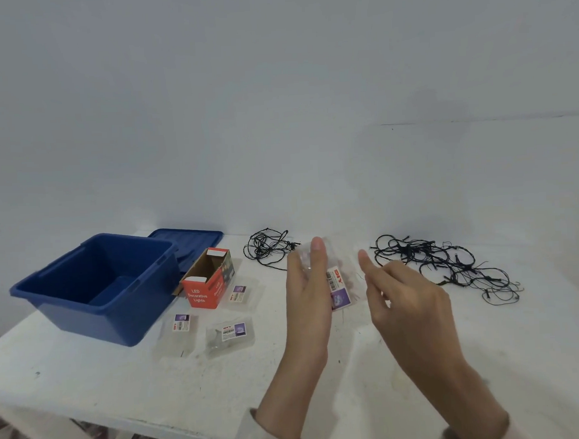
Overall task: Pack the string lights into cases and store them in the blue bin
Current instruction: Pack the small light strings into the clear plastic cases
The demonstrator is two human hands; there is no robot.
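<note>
String lights (446,262) loose; left hand (306,295) seemingly grips clear case (337,283)

A blue bin (95,287) of smooth, slightly glossy plastic is seen at nine o'clock, and a blue lid (189,243) of the same plastic is laid flat just behind it. A printed cardboard box (206,281), red and matt outside with raw brown board inside, is found beside the bin. Three clear, glossy plastic cases (230,334) with paper labels are spread on the white table (89,387), whose painted surface is seen as matt, scuffed and speckled. A similar transparent case (337,283) is shown against the left hand (307,305). Thin dark plastic-coated string lights (442,265) are seen at two o'clock.
</note>
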